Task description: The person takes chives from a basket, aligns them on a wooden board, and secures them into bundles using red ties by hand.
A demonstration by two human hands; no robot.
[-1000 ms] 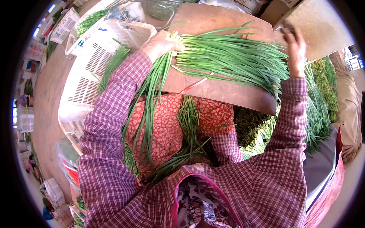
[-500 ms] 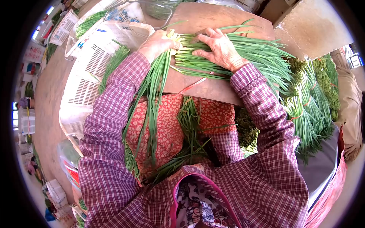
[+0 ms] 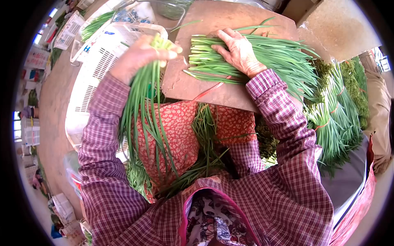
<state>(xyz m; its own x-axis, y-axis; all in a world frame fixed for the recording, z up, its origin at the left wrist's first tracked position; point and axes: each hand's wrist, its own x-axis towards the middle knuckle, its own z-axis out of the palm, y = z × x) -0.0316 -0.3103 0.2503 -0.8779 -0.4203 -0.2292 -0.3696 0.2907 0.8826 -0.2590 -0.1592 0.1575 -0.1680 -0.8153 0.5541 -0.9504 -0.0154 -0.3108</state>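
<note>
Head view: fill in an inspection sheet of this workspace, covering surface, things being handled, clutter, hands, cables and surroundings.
Surface: brown board, scuffed, in front of the person.
Job's things: pile of long green leaves on the board, pale ends toward the left; smaller bunch off the board, hanging down.
Clutter: red strip at the board's near edge; stray leaves on the red patterned cloth over the lap.
Hands: left hand, motion-blurred, grips the smaller bunch near its pale ends; right hand lies on the pile, palm down.
Cables: nothing seen.
Surroundings: white slotted crate on the left; tied green bundles on the right.
</note>
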